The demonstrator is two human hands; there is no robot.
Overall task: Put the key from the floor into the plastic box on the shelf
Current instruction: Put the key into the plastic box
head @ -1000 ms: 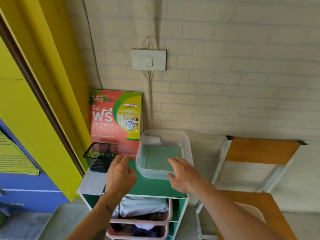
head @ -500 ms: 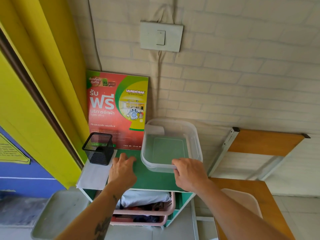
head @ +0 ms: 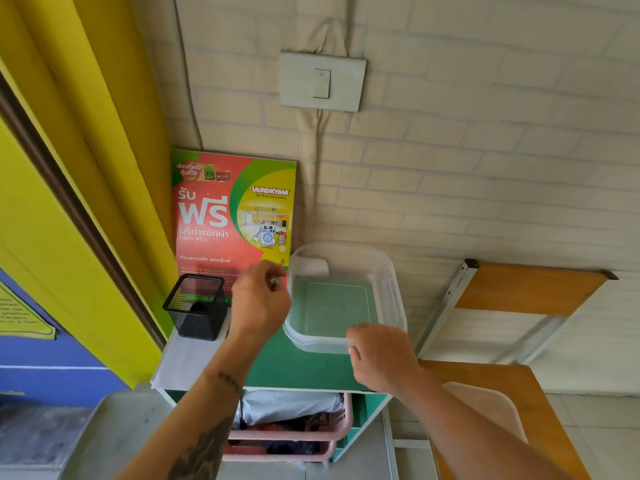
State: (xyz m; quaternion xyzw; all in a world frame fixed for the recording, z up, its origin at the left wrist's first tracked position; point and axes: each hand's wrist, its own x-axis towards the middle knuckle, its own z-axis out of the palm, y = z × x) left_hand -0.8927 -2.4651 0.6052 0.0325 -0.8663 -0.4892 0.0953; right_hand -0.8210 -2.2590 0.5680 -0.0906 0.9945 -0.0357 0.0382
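The clear plastic box (head: 394, 296) stands open and empty on the green shelf top (head: 294, 372). My left hand (head: 258, 306) is raised just left of the box's left rim, fingers pinched on a small, blurred metal piece, the key (head: 276, 280). The thumb and fingers of my right hand (head: 381, 358) grip the box's near rim at its front right corner.
A black mesh pen holder (head: 195, 306) sits at the shelf's left back, with a red and green laundry poster (head: 235, 216) leaning on the wall behind. Pink baskets (head: 311, 434) fill the shelf below. A wooden chair (head: 526, 289) carrying a clear lid (head: 485, 407) stands at the right.
My left hand has lifted off the shelf top and moved up and right to the box's left rim. My right hand stays on the box's front rim.
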